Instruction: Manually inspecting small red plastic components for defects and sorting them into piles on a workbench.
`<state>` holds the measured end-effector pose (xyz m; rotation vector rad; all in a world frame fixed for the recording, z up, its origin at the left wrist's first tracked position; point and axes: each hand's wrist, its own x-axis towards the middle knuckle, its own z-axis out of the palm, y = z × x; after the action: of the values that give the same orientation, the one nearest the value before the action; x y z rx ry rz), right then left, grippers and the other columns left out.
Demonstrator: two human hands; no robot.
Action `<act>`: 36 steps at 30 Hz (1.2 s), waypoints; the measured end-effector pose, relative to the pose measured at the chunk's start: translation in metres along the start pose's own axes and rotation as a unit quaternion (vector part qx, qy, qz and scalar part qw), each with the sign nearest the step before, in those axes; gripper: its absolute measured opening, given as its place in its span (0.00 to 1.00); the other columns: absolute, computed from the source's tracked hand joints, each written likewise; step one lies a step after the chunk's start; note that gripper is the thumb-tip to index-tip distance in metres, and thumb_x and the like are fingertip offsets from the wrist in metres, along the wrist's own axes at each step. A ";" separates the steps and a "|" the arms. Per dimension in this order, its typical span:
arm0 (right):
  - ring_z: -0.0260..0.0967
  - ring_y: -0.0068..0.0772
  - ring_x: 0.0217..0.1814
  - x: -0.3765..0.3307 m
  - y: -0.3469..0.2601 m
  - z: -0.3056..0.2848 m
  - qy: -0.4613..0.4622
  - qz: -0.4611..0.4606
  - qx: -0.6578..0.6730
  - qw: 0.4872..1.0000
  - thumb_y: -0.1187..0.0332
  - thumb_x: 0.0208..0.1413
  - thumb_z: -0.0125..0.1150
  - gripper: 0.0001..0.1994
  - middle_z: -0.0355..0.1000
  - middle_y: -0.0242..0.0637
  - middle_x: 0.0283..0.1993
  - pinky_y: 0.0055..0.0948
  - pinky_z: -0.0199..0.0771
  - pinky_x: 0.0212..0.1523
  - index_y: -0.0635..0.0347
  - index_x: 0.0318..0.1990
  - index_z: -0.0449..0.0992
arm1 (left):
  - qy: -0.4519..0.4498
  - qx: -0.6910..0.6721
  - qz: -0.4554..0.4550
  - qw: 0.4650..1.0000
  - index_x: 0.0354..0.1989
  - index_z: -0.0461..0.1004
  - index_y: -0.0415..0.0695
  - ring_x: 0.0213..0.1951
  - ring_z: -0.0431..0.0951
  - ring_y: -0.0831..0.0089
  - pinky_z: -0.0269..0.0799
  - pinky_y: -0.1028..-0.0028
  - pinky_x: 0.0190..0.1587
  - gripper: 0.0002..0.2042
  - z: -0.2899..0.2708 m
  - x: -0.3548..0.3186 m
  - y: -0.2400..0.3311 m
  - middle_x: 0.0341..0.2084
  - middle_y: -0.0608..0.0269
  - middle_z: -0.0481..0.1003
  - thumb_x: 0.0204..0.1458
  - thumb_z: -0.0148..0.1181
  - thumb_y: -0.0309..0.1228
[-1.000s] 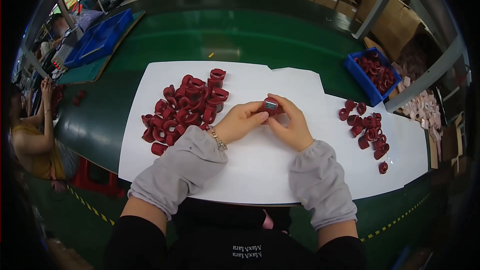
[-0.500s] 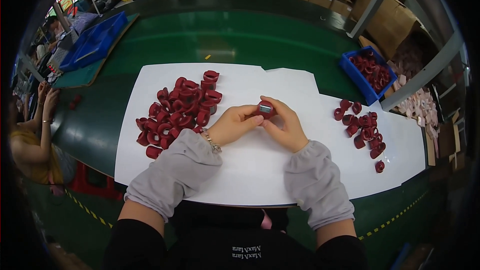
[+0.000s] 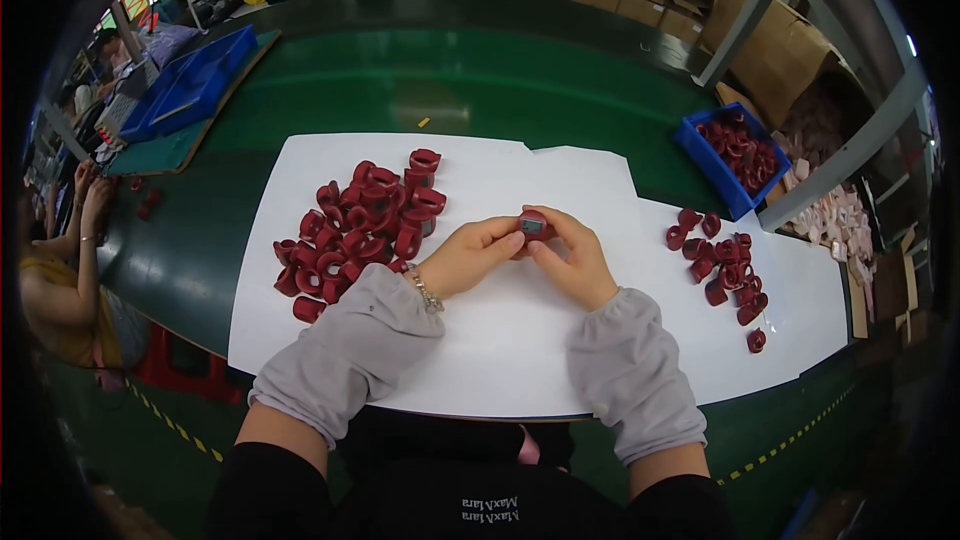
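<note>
Between both hands, over the white sheet (image 3: 480, 360), I hold a dark red ring-shaped device (image 3: 533, 223) with a small grey display facing up. My left hand (image 3: 468, 258) pinches its left side with thumb and finger. On the other side my right hand (image 3: 575, 260) grips it, fingers curled behind and thumb in front. A large pile of similar red devices (image 3: 365, 215) lies on the sheet beside my left hand. To the right of my right hand is a smaller scattered group of red devices (image 3: 728, 265).
A blue bin (image 3: 735, 190) full of red pieces stands at the right, next to a metal post (image 3: 850, 150). Pale pink pieces (image 3: 830, 220) are heaped beyond it. Blue trays (image 3: 190, 90) sit at the far left, where another person's arms (image 3: 88, 230) reach the green table (image 3: 400, 70).
The held device has tilted slightly in my fingers, its display turning a little. Both hands stay in nearly the same place. The whole view has shifted slightly.
</note>
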<state>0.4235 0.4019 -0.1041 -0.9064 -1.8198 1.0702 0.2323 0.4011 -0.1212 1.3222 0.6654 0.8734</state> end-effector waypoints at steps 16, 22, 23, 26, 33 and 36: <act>0.66 0.32 0.53 0.000 -0.004 -0.002 -0.034 -0.019 -0.007 0.999 0.77 0.49 0.56 0.26 0.66 0.41 0.54 0.31 0.66 0.56 0.63 0.59 0.62 | -0.003 -0.008 0.031 0.999 0.57 0.64 0.34 0.50 0.71 0.75 0.67 0.73 0.55 0.17 0.001 0.001 -0.003 0.49 0.61 0.70 0.60 0.48 0.26; 0.66 0.32 0.53 -0.001 -0.002 -0.003 -0.034 -0.028 -0.026 0.999 0.77 0.49 0.57 0.27 0.66 0.41 0.53 0.31 0.67 0.55 0.63 0.59 0.62 | 0.006 -0.003 0.018 1.000 0.56 0.65 0.34 0.49 0.71 0.75 0.68 0.74 0.54 0.17 0.001 0.000 -0.003 0.48 0.60 0.71 0.60 0.47 0.25; 0.66 0.32 0.53 -0.001 -0.003 -0.002 -0.035 -0.018 -0.015 0.999 0.77 0.49 0.56 0.27 0.66 0.41 0.53 0.31 0.67 0.54 0.63 0.59 0.62 | 0.009 0.000 0.024 1.000 0.56 0.65 0.34 0.48 0.72 0.75 0.68 0.74 0.53 0.16 0.001 0.000 -0.002 0.47 0.60 0.72 0.60 0.47 0.25; 0.66 0.32 0.52 0.000 -0.004 -0.002 -0.035 -0.017 -0.010 0.999 0.77 0.49 0.56 0.27 0.66 0.41 0.53 0.30 0.67 0.54 0.63 0.59 0.62 | 0.012 -0.011 0.018 1.000 0.56 0.65 0.34 0.48 0.72 0.75 0.68 0.74 0.53 0.16 0.002 0.001 -0.004 0.47 0.60 0.72 0.59 0.48 0.25; 0.66 0.31 0.52 -0.001 -0.001 -0.002 -0.034 -0.022 -0.015 0.999 0.77 0.49 0.56 0.27 0.66 0.41 0.53 0.30 0.67 0.54 0.64 0.59 0.62 | 0.007 0.003 0.003 1.000 0.56 0.65 0.34 0.49 0.71 0.76 0.68 0.74 0.54 0.16 0.001 0.000 -0.003 0.48 0.61 0.71 0.60 0.48 0.25; 0.67 0.31 0.52 -0.001 -0.003 -0.001 -0.033 -0.009 0.000 0.999 0.77 0.49 0.55 0.26 0.67 0.40 0.52 0.30 0.67 0.54 0.65 0.59 0.63 | 0.005 -0.007 0.029 1.000 0.56 0.65 0.34 0.48 0.72 0.75 0.68 0.74 0.54 0.16 0.000 0.001 -0.005 0.48 0.61 0.71 0.60 0.48 0.26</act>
<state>0.4239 0.4005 -0.1016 -0.8628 -1.8783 1.1012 0.2335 0.4015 -0.1264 1.3310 0.6313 0.9303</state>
